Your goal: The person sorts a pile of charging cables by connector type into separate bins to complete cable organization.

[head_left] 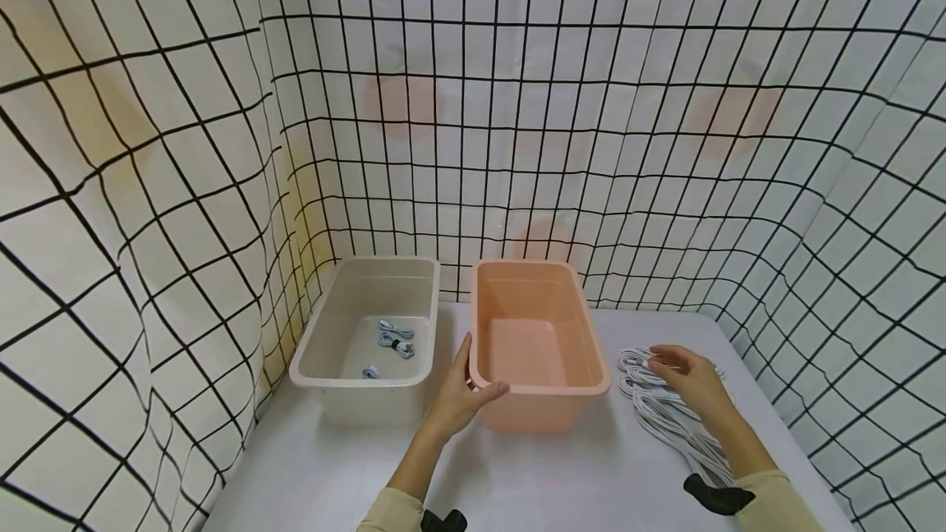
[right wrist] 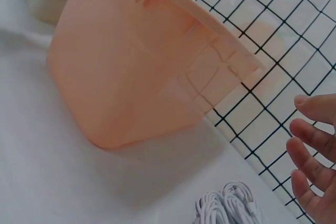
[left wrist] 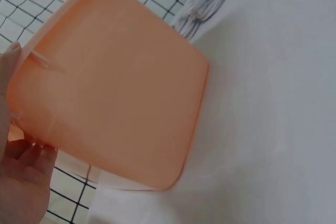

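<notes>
My left hand grips the near left corner of a peach plastic bin, thumb at the rim and fingers along its outer side. In the left wrist view that hand shows at the left edge, beside the bin's wall. No items show inside the peach bin. My right hand hovers over bundled white cables lying to the right of the bin. Its fingers are spread and loosely bent in the right wrist view, holding nothing, apart from the cables.
To the left stands a cream bin with a few small tied cables on its floor. Both bins stand on a white table. A black wire grid backed by pale sheeting encloses the back and sides.
</notes>
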`<state>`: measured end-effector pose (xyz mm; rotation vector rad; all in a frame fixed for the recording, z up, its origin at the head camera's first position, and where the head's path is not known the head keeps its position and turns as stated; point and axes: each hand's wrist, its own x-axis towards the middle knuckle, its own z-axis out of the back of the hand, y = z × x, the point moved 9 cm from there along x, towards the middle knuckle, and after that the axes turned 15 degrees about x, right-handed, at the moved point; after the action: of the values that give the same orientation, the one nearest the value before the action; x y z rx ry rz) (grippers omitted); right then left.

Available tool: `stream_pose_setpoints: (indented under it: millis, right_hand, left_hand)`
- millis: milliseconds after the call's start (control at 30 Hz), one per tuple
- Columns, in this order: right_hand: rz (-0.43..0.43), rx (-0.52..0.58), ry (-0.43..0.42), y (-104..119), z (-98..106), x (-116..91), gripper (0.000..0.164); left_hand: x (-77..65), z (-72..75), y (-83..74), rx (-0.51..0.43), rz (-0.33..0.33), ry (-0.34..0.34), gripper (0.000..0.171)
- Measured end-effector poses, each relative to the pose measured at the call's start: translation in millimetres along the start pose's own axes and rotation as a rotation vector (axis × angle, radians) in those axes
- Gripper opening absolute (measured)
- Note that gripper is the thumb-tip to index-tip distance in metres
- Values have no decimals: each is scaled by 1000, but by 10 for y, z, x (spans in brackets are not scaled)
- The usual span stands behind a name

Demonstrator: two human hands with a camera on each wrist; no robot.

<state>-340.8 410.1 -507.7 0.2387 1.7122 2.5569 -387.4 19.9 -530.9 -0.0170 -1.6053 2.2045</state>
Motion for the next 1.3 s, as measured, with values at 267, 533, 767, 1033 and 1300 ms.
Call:
stream_pose_setpoints:
  millis: [267, 533, 767, 1033, 1300]
  right_hand:
    - [-7, 14, -19, -252, 28, -88, 54]
    - [-56, 7, -43, -599, 115, -200, 55]
    - [-142, 37, -70, -864, 247, -311, 59]
    - [-178, 118, -93, -1046, 308, -355, 61]
    - [-162, 13, -116, -1113, 337, -374, 54]
  left_hand:
    - [-2, -26, 12, -9, 2, 7, 116]
    - [-11, -42, 13, -11, 3, 15, 116]
    - [-12, -53, 41, -3, 27, 24, 117]
    - [10, -31, 18, -14, 13, 22, 115]
    - [14, -9, 24, -18, 23, 20, 116]
